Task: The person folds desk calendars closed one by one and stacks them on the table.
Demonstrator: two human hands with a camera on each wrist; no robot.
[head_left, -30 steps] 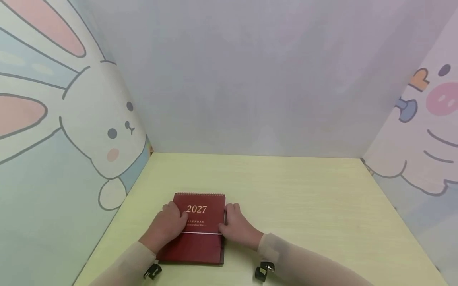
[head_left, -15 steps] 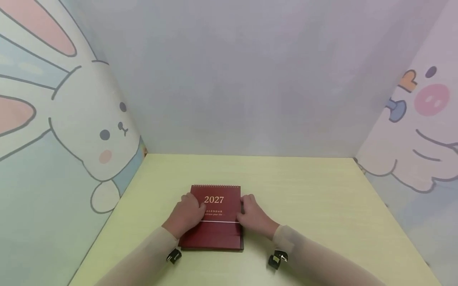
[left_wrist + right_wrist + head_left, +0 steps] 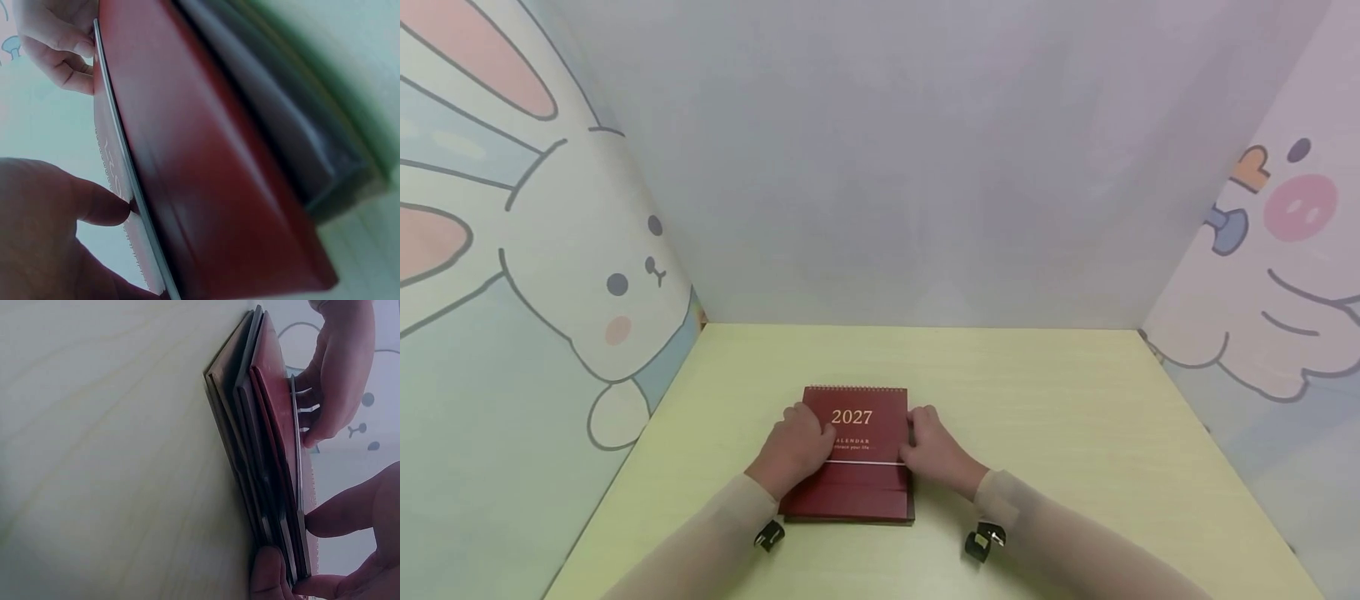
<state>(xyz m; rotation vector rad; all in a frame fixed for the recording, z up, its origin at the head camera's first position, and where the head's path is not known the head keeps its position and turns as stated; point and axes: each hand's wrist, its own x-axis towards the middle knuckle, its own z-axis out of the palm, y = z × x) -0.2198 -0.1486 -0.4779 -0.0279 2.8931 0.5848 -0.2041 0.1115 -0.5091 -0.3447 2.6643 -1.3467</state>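
Note:
A dark red desk calendar (image 3: 857, 492) lies flat on the table, printed "2027" in gold, with a spiral binding along its far edge. The left hand (image 3: 793, 450) holds its left side, thumb on the cover. At the right side, the right hand (image 3: 942, 454) grips the edge with thumb on top; in the right wrist view, fingers (image 3: 267, 572) reach the lower layers. Red, dark and brown boards of the calendar (image 3: 272, 394) show stacked and slightly fanned there. In the left wrist view, the left thumb (image 3: 103, 203) presses by the pale strip across the cover.
The pale yellow table (image 3: 1037, 417) extends to both sides and behind the calendar. A plain back wall (image 3: 917, 167) and side walls with a cartoon rabbit (image 3: 587, 250) and a pig (image 3: 1300, 208) enclose it. Small black clips (image 3: 769, 535) hang at the sleeves.
Both hands have moved the calendar to the right and farther from the person, mostly in the first half second. Since then it has barely shifted. The hold looks the same.

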